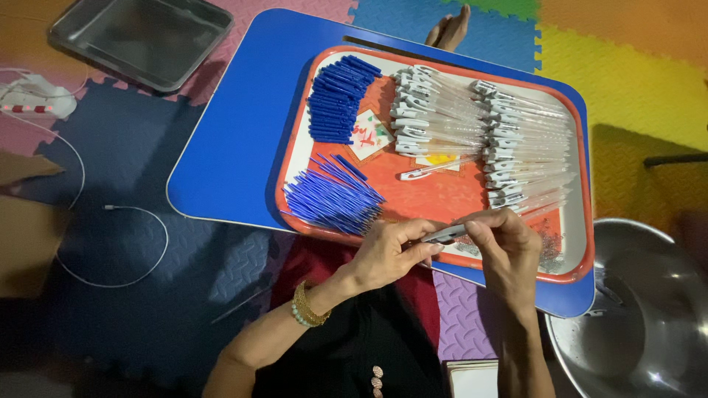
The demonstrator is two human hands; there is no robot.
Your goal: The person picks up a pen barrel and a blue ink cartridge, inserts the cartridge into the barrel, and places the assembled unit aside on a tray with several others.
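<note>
Both hands meet over the near edge of an orange tray on a small blue table. My left hand and my right hand pinch one clear pen barrel between them, each at one end. On the tray lie a fan of thin blue refills, a stack of blue caps and two rows of clear pen barrels. One single barrel lies alone mid-tray. A pile of tiny metal springs sits in the tray's near right corner.
A steel bowl stands at the lower right and a steel tray at the upper left, both on coloured foam floor mats. A white cable and a power strip lie at the left. A foot shows beyond the table.
</note>
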